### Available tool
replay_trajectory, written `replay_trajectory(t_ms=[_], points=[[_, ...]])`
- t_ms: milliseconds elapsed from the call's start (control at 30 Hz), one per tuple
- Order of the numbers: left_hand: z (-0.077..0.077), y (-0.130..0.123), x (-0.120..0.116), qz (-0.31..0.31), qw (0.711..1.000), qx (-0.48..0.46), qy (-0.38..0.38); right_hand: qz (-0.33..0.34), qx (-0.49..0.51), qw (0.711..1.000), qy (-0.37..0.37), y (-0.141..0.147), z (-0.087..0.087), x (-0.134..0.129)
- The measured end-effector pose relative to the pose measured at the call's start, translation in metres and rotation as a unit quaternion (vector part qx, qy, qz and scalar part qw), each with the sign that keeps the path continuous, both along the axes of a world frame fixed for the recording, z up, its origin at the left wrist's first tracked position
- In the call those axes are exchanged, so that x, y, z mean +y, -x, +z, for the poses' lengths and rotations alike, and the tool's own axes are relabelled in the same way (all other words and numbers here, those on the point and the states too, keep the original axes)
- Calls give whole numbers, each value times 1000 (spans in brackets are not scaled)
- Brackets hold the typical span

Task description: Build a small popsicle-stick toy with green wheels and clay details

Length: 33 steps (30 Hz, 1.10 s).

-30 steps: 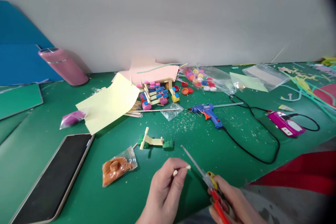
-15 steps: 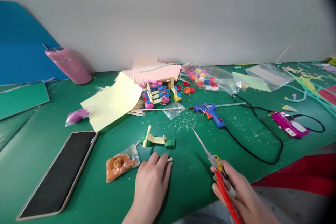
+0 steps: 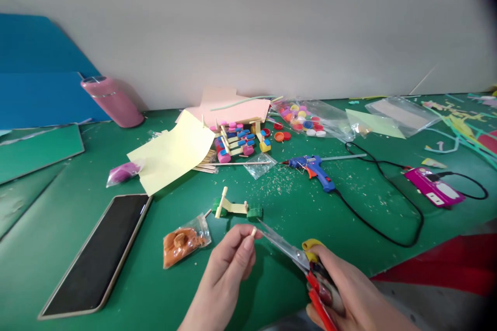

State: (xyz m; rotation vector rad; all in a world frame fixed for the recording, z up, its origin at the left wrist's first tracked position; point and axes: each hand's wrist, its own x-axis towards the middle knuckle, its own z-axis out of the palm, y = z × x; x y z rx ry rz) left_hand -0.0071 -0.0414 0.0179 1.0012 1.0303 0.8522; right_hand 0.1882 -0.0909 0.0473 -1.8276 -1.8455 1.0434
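Note:
Between thumb and fingers of my left hand (image 3: 229, 269) is a short pale stick (image 3: 253, 231), only its tip showing. My right hand (image 3: 349, 284) grips scissors (image 3: 285, 248) with red and yellow handles. Their blades point left, the tips close beside the stick; whether they touch it I cannot tell. Just beyond my left hand stands a small model (image 3: 235, 208) of pale strips on green caps. To its left lies a clear bag of orange clay (image 3: 185, 242), partly beside my fingers.
A phone (image 3: 99, 253) lies at the left, below yellow paper (image 3: 174, 152). Similar coloured models (image 3: 235, 142) and a bag of caps (image 3: 301, 116) are at the back. A blue glue gun (image 3: 312, 166) trails a black cord to a magenta power box (image 3: 433, 186). A pink bottle (image 3: 114, 102) stands back left.
My left hand has lifted from the table, turned, and now pinches the short stick in view. The scissors have swung left, their tips now beside that hand. The view has shifted slightly.

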Motion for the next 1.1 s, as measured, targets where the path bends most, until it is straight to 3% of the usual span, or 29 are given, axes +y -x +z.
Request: replay_trajectory(t_ms=[133, 300, 567, 800, 1100], points=[[-4, 1, -1, -14, 1000, 7, -20, 14, -34, 999, -25, -3, -2, -2], [-1, 0, 1, -24, 992, 84, -96, 38, -86, 994, -62, -5, -4, -4], [2, -1, 4, -54, 972, 121, -194, 55, -95, 993, -30, -6, -5, -3], [0, -1, 5, -78, 970, 117, -197, 50, -89, 995, 1, -8, -6, -7], [-4, 6, 5, -115, 973, 130, -154, 53, -86, 994, -33, -14, -13, -12]])
